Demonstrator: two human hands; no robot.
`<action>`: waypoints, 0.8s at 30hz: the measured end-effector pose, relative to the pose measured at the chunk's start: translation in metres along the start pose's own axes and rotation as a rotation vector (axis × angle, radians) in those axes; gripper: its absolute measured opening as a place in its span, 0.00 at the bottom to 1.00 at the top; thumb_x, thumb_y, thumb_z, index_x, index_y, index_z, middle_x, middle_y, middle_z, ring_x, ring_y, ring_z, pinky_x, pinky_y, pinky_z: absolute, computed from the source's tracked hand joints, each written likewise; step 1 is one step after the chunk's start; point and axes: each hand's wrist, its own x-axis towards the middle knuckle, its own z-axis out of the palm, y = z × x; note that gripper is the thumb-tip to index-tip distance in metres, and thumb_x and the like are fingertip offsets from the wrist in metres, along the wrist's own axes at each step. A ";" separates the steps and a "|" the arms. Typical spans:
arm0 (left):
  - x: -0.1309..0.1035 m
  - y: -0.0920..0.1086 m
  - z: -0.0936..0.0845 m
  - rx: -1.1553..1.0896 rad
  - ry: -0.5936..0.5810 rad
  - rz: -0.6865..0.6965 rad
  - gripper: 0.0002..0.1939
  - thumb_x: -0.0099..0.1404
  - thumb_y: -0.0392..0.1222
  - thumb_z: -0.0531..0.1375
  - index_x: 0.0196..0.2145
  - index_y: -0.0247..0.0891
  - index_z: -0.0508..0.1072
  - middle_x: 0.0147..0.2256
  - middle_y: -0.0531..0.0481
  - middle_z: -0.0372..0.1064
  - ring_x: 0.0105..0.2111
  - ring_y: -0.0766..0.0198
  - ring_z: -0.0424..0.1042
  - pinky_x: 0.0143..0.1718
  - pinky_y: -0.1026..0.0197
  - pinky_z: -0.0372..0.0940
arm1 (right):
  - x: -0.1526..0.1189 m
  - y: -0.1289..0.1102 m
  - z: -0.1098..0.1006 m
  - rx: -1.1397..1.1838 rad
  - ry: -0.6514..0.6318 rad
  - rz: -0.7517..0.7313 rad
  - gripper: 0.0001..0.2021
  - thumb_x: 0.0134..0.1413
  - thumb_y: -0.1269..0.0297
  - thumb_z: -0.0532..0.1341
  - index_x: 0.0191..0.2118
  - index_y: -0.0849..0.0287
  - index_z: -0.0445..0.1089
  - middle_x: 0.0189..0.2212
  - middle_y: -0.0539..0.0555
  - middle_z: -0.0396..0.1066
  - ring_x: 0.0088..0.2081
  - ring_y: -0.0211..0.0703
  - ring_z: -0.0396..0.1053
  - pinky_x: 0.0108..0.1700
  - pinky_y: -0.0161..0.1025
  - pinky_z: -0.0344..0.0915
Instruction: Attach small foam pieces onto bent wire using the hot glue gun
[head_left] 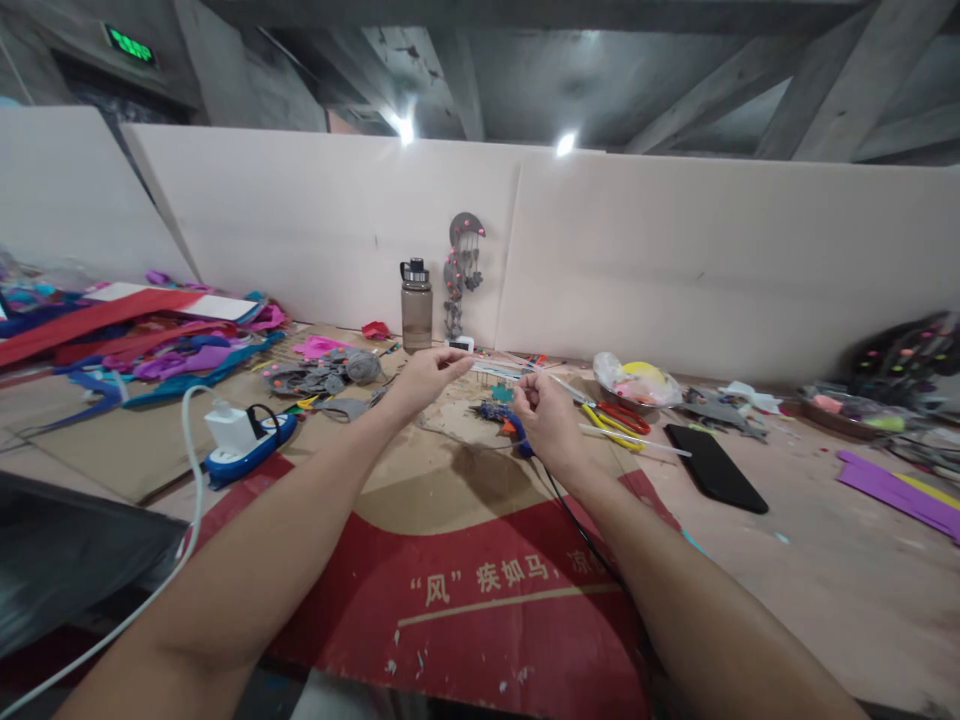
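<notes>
Both hands are raised over the middle of the cardboard sheet (480, 500). My left hand (433, 378) has its fingers pressed together beside thin pale strands; whatever sits between the fingertips is too small to make out. Curled fingers and thumb meet on my right hand (546, 415), near a small teal piece (502, 394); what they pinch cannot be made out. A dark blue tool (520, 436) with a black cable lies partly behind my right hand. Yellow-handled scissors (615, 428) and red-handled scissors (628, 417) rest just right of it.
A bottle (417, 308) stands by the back board. Grey felt pieces (315, 375) and a blue power strip (247, 455) with a white cable are at left, near colored fabric (172, 340). At right lie a phone (716, 468), a bowl (637, 382) and purple sheets (896, 492).
</notes>
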 end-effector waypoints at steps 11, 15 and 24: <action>-0.007 -0.003 0.018 0.008 -0.359 0.166 0.09 0.57 0.43 0.64 0.34 0.37 0.80 0.31 0.49 0.77 0.30 0.65 0.72 0.33 0.65 0.63 | -0.008 -0.010 0.003 -0.245 -0.095 -0.114 0.05 0.56 0.67 0.55 0.36 0.59 0.66 0.29 0.53 0.71 0.30 0.41 0.67 0.33 0.36 0.57; -0.007 -0.002 0.019 0.096 -0.302 0.202 0.08 0.58 0.43 0.63 0.32 0.37 0.80 0.26 0.51 0.75 0.26 0.68 0.69 0.28 0.66 0.60 | -0.008 -0.010 0.002 -0.238 -0.095 -0.132 0.04 0.57 0.66 0.55 0.36 0.58 0.66 0.28 0.53 0.70 0.31 0.42 0.67 0.33 0.36 0.57; -0.011 -0.001 0.024 0.139 -0.172 0.175 0.06 0.57 0.40 0.61 0.28 0.35 0.77 0.24 0.52 0.71 0.23 0.70 0.65 0.25 0.67 0.57 | -0.010 -0.011 0.001 -0.016 -0.063 -0.133 0.11 0.60 0.62 0.54 0.46 0.60 0.62 0.28 0.50 0.66 0.29 0.40 0.64 0.32 0.36 0.58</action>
